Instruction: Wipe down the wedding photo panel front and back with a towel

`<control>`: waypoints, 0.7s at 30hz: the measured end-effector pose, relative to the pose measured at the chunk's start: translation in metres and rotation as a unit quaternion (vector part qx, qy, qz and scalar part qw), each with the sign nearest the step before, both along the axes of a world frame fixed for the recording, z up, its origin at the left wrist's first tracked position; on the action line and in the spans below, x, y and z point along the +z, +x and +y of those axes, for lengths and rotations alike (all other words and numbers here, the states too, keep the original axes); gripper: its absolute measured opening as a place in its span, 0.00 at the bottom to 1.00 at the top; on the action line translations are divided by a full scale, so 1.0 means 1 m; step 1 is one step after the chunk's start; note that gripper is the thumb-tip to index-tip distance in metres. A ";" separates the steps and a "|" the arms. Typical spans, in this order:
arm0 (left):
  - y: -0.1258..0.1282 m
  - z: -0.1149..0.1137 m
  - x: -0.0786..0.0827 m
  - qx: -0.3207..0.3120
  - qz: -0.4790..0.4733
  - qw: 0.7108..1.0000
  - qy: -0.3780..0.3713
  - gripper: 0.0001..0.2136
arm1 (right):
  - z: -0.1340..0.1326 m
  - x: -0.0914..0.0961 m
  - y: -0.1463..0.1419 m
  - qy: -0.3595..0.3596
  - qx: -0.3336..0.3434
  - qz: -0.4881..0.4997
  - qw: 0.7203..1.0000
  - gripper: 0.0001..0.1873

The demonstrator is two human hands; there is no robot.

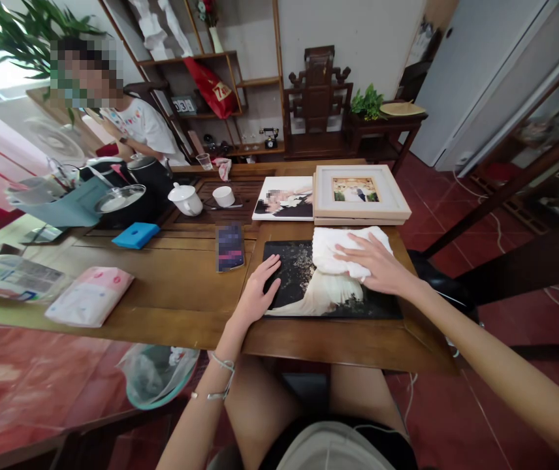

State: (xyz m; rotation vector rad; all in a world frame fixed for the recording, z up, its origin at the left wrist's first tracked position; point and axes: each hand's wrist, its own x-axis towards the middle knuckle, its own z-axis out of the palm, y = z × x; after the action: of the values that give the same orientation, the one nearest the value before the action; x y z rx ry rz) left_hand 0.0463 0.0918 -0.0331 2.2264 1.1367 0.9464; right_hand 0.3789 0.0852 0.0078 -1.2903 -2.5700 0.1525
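A dark photo panel (289,274) with a pale, flowing gown-like shape lies flat on the wooden table in front of me. My left hand (261,287) rests at its left edge, fingers stretched out and holding nothing. A folded white towel (326,251) covers the panel's upper right part. On top of the towel, my right hand (375,261) lies flat with spread fingers, pressing down without gripping. Just behind are a white photo panel (284,196) and a light wooden picture frame (399,196) stacked on another frame.
On the wooden table (176,287) are a phone (230,247), a tissue pack (91,297), a blue block (136,235), a white teapot (185,199) and a cup (223,196). A lined bin (162,378) stands below. Another person (147,127) sits at the far left.
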 end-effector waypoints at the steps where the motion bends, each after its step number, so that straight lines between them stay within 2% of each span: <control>1: 0.000 0.000 0.000 0.001 0.000 1.000 0.000 0.19 | -0.013 0.000 0.000 -0.004 0.014 0.002 1.000 0.40; 7: 0.001 0.000 0.001 0.000 0.003 1.000 -0.001 0.19 | -0.100 0.005 -0.013 -0.045 0.094 -0.009 0.995 0.50; 10: 0.001 0.000 0.000 0.000 0.002 1.000 0.000 0.19 | -0.109 0.006 -0.017 -0.059 0.120 -0.002 0.991 0.49; 12: 0.001 0.000 0.000 0.000 -0.001 1.000 0.001 0.19 | -0.094 0.006 -0.015 -0.057 0.120 0.003 0.991 0.48; 14: 0.000 0.000 0.000 0.001 -0.003 1.000 0.002 0.19 | -0.068 0.004 -0.010 -0.046 0.106 0.004 0.993 0.47; 18: 0.000 0.000 0.000 0.000 -0.006 1.000 -0.003 0.19 | -0.004 0.000 -0.001 -0.015 0.042 0.012 0.999 0.41; 21: 0.000 0.000 0.000 0.001 -0.007 1.000 -0.006 0.19 | 0.030 -0.003 0.003 -0.005 -0.002 0.022 1.000 0.34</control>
State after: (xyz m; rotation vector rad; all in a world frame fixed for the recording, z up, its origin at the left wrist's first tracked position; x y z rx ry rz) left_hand 0.0462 0.0921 -0.0330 2.2053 1.1346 0.9522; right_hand 0.3819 0.1147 0.0044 -1.2815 -2.5320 0.1928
